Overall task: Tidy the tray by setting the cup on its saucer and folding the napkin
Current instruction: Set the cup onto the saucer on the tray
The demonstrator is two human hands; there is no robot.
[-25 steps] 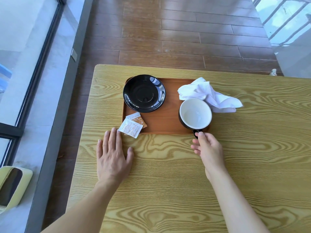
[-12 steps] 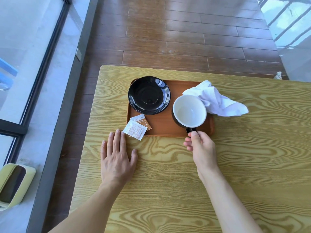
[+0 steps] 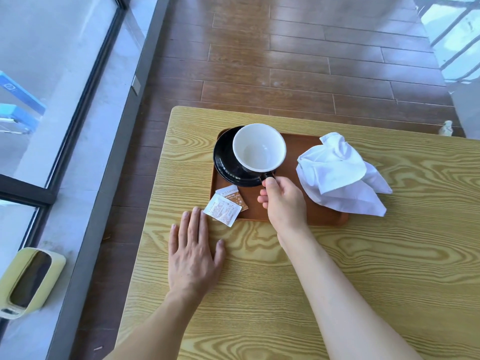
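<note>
My right hand (image 3: 283, 201) grips the dark handle of the cup (image 3: 259, 148), black outside and white inside, and holds it over the black saucer (image 3: 228, 165). I cannot tell whether the cup touches the saucer. The saucer lies in the left part of the brown wooden tray (image 3: 322, 216). A crumpled white napkin (image 3: 340, 175) lies across the tray's right end and onto the table. My left hand (image 3: 193, 250) rests flat on the table with fingers apart, just in front of the tray's left corner.
Two small sachets (image 3: 226, 207) lie at the tray's front left corner, one overhanging the rim. The yellow wood-grain table (image 3: 389, 268) ends at its left edge near my left hand. A pale green bin (image 3: 28, 279) stands on the floor at the left by the window.
My right hand has carried the cup by its handle leftward from the tray's right part to above the saucer. The left hand has stayed flat on the table.
</note>
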